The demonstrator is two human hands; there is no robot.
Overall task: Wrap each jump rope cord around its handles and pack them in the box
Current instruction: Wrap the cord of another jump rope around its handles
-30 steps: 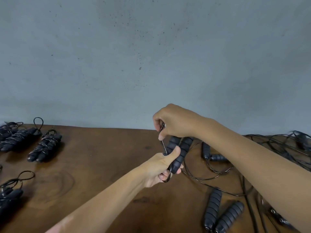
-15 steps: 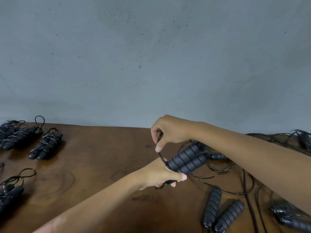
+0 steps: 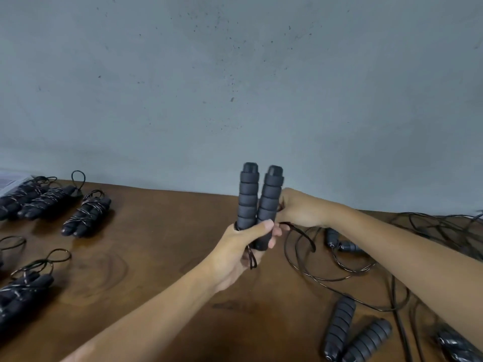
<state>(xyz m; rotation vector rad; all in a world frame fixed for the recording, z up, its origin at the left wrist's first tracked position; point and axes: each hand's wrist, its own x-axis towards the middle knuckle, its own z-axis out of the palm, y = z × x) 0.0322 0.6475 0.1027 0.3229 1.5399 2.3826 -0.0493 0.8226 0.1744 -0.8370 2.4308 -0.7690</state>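
My left hand (image 3: 241, 246) grips the lower ends of two dark ribbed foam handles (image 3: 258, 199), held side by side and upright above the brown table (image 3: 162, 246). Just to their right, my right hand (image 3: 300, 209) pinches the thin black cord (image 3: 303, 235), which loops down from the handles onto the table. A short loop of cord hangs below my left palm. No box is in view.
Several wrapped rope bundles (image 3: 86, 216) lie at the left of the table. Loose handles (image 3: 339, 325) and tangled cords (image 3: 439, 226) cover the right side. A grey wall (image 3: 235, 87) rises right behind the table's far edge.
The handles have swung from tilted to the right to standing upright and higher. My right hand has moved from left of the handles to their right side, carrying the cord.
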